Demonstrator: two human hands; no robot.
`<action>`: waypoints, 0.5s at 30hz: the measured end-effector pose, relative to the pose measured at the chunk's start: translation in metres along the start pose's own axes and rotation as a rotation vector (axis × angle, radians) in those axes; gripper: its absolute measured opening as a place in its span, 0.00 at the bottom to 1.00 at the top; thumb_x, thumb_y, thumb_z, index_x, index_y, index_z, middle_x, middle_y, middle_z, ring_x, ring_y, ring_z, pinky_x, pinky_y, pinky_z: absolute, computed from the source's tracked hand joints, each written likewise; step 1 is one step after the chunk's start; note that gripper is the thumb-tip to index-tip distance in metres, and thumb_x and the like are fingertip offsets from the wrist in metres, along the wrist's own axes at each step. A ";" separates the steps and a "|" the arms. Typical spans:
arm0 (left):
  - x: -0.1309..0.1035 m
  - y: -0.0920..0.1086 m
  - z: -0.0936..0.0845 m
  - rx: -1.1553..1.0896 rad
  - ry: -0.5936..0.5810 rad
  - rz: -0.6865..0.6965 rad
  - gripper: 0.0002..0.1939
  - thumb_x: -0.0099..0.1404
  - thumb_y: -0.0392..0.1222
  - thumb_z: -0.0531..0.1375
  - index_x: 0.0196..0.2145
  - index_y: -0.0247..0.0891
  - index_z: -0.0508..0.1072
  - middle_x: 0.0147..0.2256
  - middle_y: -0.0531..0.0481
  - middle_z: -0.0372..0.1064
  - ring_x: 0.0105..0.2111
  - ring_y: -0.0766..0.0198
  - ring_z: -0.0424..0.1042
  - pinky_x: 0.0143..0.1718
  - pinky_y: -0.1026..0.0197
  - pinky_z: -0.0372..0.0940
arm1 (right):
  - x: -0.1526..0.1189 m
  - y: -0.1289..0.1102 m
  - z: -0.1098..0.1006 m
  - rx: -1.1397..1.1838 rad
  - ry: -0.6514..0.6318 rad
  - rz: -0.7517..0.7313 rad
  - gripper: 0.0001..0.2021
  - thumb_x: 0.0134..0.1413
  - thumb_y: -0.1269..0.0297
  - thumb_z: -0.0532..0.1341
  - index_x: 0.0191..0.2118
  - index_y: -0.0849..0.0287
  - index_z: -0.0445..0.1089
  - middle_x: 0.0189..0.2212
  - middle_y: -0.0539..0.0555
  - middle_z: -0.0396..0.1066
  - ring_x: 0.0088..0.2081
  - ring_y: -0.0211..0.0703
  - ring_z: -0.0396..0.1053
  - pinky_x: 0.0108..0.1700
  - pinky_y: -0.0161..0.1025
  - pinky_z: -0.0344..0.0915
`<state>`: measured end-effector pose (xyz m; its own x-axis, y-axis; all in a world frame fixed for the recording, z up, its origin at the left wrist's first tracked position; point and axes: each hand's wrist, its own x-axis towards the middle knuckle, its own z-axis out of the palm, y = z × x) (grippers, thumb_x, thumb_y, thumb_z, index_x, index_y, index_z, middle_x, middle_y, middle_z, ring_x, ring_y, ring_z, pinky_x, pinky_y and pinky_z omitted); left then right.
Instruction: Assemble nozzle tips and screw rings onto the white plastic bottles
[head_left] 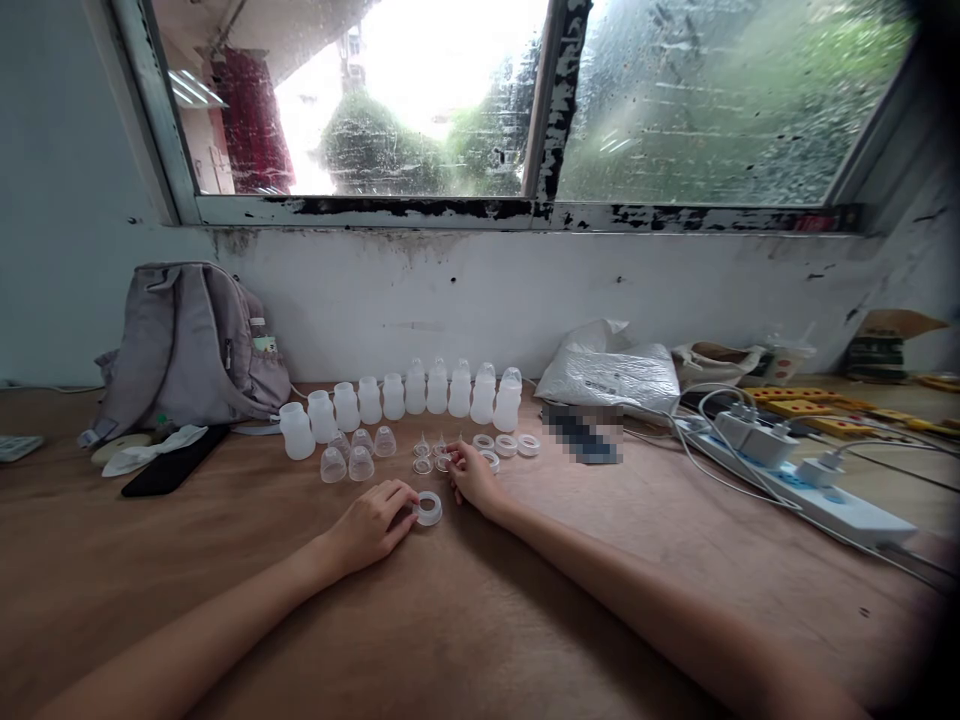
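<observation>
My left hand [379,522] rests on the table with thumb and fingers closed on the edge of a white bottle collar ring [433,515], which lies flat. My right hand [474,478] is among the clear bottle nipples [422,465]; its bent fingertips close at a nipple at the right of that group, partly hidden by the fingers. Several more collar rings [528,446] lie just right of this hand. Clear domed caps [361,463] stand to the left of the nipples. Behind them runs a curved row of open bottles [298,435] and capped bottles [508,402].
A grey backpack [180,340] and a black phone [174,462] are at the left. Toward the right lie a silver bag [611,370], a blurred-out dark item [581,432], and a white power strip [832,505] with cables and chargers. Yellow pieces [810,407] lie beyond.
</observation>
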<state>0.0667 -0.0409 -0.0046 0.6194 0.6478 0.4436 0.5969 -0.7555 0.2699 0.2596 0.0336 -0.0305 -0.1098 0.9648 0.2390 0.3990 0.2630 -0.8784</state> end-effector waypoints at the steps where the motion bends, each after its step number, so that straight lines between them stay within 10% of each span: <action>1: 0.000 0.000 0.000 0.000 -0.001 0.000 0.07 0.61 0.36 0.50 0.38 0.38 0.63 0.37 0.49 0.64 0.37 0.63 0.64 0.40 0.61 0.60 | 0.000 -0.001 0.000 0.006 -0.001 0.003 0.08 0.49 0.72 0.50 0.37 0.60 0.60 0.19 0.43 0.56 0.09 0.26 0.54 0.07 0.25 0.50; 15: 0.000 0.000 -0.001 -0.006 0.008 0.012 0.07 0.62 0.36 0.49 0.39 0.38 0.63 0.38 0.48 0.63 0.38 0.63 0.63 0.40 0.61 0.60 | 0.001 0.003 0.001 0.082 -0.016 0.008 0.08 0.48 0.72 0.50 0.37 0.59 0.60 0.20 0.43 0.56 0.10 0.26 0.56 0.07 0.24 0.52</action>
<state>0.0664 -0.0406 -0.0039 0.6220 0.6382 0.4536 0.5865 -0.7636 0.2700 0.2600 0.0356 -0.0334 -0.1219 0.9664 0.2262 0.3238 0.2541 -0.9113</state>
